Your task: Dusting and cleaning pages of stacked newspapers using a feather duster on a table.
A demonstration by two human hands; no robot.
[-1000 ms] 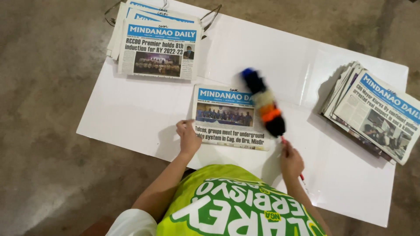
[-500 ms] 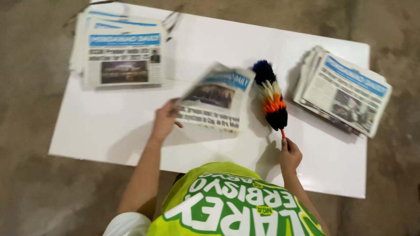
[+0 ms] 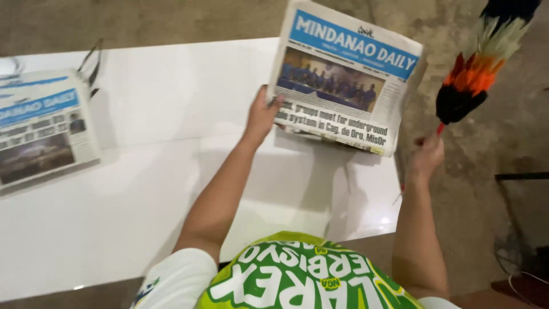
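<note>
**Folded newspaper lifted off the white table, feather duster raised beside it**

Folded newspaper held up above the far right part of the white table, tilted, front page toward the camera: blue banner across the top, a photograph of a row of people beneath, bold black lines of print lower down. Gripped at its lower left corner by the left hand, thumb over the front edge, fingers hidden behind the page. Clear of the tabletop, with its shadow cast on the white surface below.

Just to the right, feather duster held upright and leaning right by the right hand, closed around the thin red handle. Feathers banded black at the base, then orange and red, then pale with green, dark again at the tip, cut off by the upper edge of the view. Duster and newspaper near each other, not touching.

Further out, at the left edge of the table, a stack of newspapers lying flat, a dark wire loop next to it. Below, a bright green shirt with white lettering. Around the table, bare concrete floor.
</note>
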